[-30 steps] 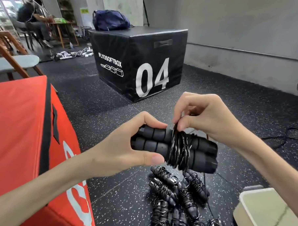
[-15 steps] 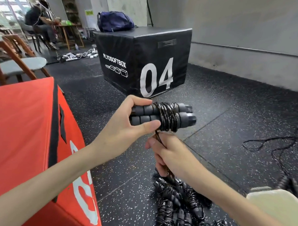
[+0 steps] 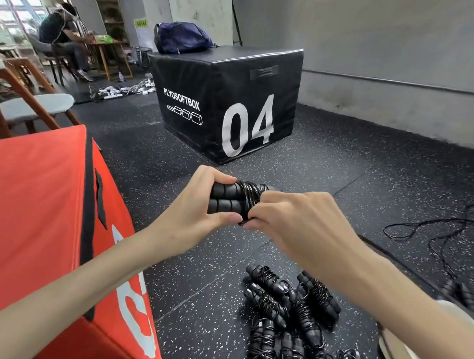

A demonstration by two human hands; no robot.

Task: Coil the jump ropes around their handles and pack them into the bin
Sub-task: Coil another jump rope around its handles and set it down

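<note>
Jump rope: black, two ribbed foam handles side by side, roughly level, held up above the floor; thin black cord coiled tight round the middle, approx. halfway along. Handles' right end hidden behind a hand.

Pile of coiled ropes on the speckled floor below: black handle pairs w/ cord wrapped round each, lying mostly parallel, touching, some overlapping; bottom ones cut off by frame edge.

Loose rope at right on floor: black, uncoiled, cord in open loops, handles blurred, near the bin.

Bin: pale, bottom right corner, only part of rim shows; contents can't tell.
</note>
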